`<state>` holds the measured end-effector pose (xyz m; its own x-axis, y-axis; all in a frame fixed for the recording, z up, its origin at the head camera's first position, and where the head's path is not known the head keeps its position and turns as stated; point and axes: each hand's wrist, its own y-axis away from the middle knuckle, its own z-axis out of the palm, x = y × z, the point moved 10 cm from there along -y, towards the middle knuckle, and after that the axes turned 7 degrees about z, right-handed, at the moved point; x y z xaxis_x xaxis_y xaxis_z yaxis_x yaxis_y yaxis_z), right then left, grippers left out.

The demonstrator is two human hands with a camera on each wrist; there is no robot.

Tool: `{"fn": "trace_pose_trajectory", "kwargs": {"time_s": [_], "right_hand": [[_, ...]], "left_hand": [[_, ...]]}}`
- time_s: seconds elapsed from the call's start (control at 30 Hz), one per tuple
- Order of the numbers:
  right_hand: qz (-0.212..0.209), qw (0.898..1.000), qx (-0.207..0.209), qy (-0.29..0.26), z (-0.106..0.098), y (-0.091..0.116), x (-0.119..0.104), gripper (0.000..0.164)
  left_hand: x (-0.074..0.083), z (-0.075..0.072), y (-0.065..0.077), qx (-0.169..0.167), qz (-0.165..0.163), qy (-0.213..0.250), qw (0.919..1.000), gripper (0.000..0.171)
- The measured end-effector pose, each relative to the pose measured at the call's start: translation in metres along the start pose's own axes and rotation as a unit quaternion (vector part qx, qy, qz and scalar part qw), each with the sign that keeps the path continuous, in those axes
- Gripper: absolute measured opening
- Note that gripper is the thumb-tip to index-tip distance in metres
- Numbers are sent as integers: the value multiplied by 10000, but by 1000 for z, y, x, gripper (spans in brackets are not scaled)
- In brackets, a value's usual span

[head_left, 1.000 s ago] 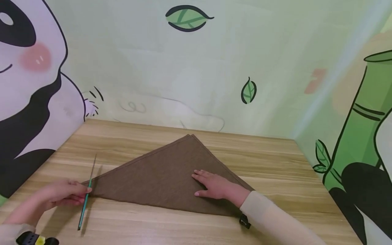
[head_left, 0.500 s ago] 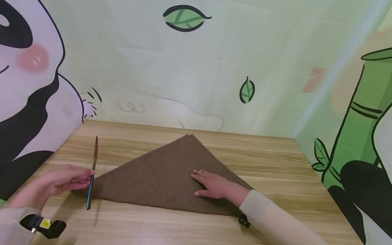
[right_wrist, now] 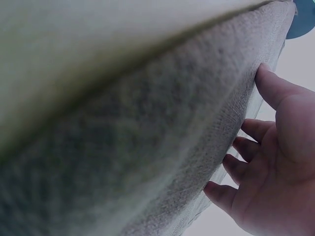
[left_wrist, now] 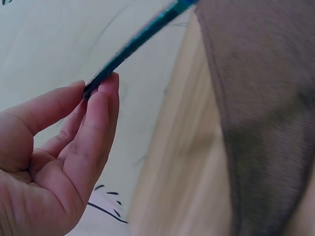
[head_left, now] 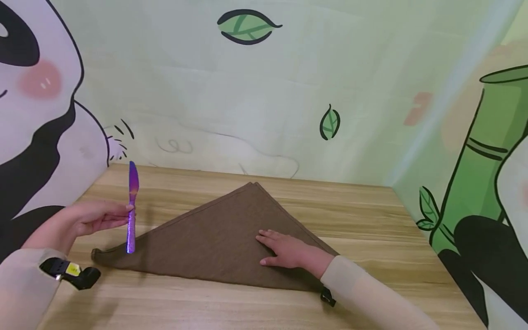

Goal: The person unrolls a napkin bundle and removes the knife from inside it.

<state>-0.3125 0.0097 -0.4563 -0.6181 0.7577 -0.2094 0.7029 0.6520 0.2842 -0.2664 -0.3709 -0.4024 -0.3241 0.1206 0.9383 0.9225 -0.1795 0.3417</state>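
My left hand (head_left: pixel 99 217) pinches a shiny purple-blue table knife (head_left: pixel 131 231) between thumb and fingertips. The knife stands nearly upright in the head view, blade up, its handle overlapping the left end of a brown cloth (head_left: pixel 206 238). Folded into a wide triangle, the cloth has its peak at the far side and its left corner curled up. In the left wrist view, the knife (left_wrist: pixel 140 42) looks teal and slants up from the fingertips. My right hand (head_left: pixel 284 250) rests on the cloth with fingers spread; in the right wrist view its fingertips touch the fabric (right_wrist: pixel 197 128).
The wooden table (head_left: pixel 173 307) ends at a pale green wall (head_left: pixel 185 91) painted with leaves. A panda painting (head_left: pixel 41 123) borders the left side, painted bamboo (head_left: pixel 474 151) the right. Each wrist wears a black strap camera, such as the left one (head_left: pixel 70 272).
My left hand has risen and moved away from me, lifting the knife and turning its blade more into view. The cloth's left corner has come into sight. My right hand stays in place.
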Motion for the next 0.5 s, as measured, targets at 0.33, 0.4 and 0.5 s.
{"fn": "trace_pose_trajectory", "kwargs": {"time_s": [0.33, 0.4, 0.5], "right_hand": [[-21, 10000, -1, 30, 0, 2, -1, 68], [-55, 10000, -11, 75, -1, 2, -1, 68], [-106, 9997, -43, 192, 0, 2, -1, 69]], "left_hand": [[39, -10, -10, 328, 107, -180, 9992, 35], [46, -11, -11, 372, 143, -186, 9990, 36], [55, -13, -15, 415, 168, -177, 9988, 37]]}}
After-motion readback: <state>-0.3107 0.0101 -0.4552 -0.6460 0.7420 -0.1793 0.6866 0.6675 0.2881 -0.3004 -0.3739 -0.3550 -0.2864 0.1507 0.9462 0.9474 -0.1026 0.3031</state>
